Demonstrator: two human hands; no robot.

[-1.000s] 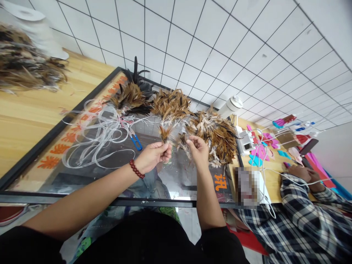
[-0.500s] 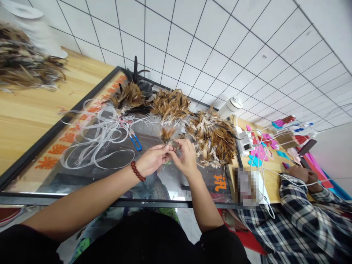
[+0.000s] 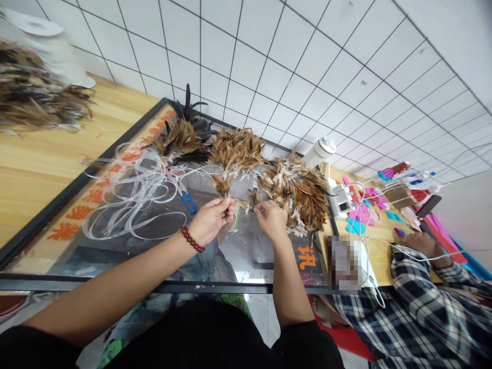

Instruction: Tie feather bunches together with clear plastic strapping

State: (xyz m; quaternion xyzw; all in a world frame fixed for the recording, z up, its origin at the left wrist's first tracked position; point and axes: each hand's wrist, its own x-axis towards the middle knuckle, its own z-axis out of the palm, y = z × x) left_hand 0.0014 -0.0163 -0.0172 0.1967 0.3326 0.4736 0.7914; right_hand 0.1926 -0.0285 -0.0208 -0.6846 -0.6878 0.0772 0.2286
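Over the dark panel, my left hand [image 3: 213,218] pinches a small bunch of brown feathers [image 3: 223,185] by its lower end, tips pointing away from me. To its right, my right hand [image 3: 272,218] has its fingertips pressed together; whatever is between them is too small to make out. Some pale feather bits [image 3: 241,206] lie or hang between the two hands, and a little dark tuft [image 3: 253,197] is just beyond my right fingers. Farther back are a pile of brown feathers [image 3: 236,151] and, on the right, a larger feather pile [image 3: 298,195].
Left of my hands lie a tangle of clear ribbon [image 3: 142,197] and blue thread snips [image 3: 188,201]. Black and brown feathers [image 3: 180,136] sit behind them. A white bottle [image 3: 321,150] and a white adapter [image 3: 341,201] stand right. A co-worker's plaid sleeve [image 3: 417,279] rests at the neighbouring table.
My hands were close together at the feather bunch; now they are apart. My right hand has moved right, and my left hand slightly left with the bunch.
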